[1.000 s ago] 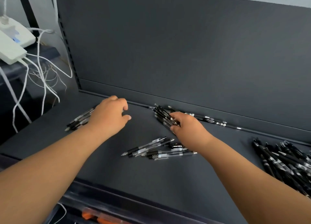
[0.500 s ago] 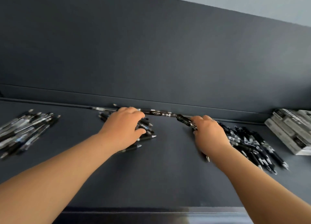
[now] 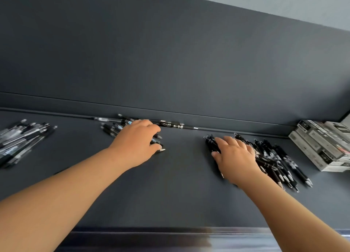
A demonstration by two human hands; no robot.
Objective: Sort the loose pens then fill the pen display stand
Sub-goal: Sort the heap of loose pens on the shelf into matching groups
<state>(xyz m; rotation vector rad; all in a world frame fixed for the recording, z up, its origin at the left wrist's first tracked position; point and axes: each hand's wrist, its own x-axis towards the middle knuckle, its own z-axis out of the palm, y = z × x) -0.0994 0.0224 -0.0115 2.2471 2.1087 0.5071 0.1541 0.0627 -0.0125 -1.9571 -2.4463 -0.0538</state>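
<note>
Both forearms are bare from the lower frame edge to the wrists, with no sleeve showing. The left hand (image 3: 139, 141) and the right hand (image 3: 235, 156) are bare too, without glove, ring, watch or wristband; short fingernails show.

A dark grey shelf (image 3: 180, 198) runs across the whole view, its front edge (image 3: 170, 232) showing as a paler glossy strip at the bottom. Behind it rises a matching dark back panel (image 3: 170, 58) — plain and flat. Above the panel, top right, is a pale grey wall (image 3: 303, 4). At the far right of the shelf lies a stack of grey boxes (image 3: 322, 144) — printed with markings too blurred to read.
</note>
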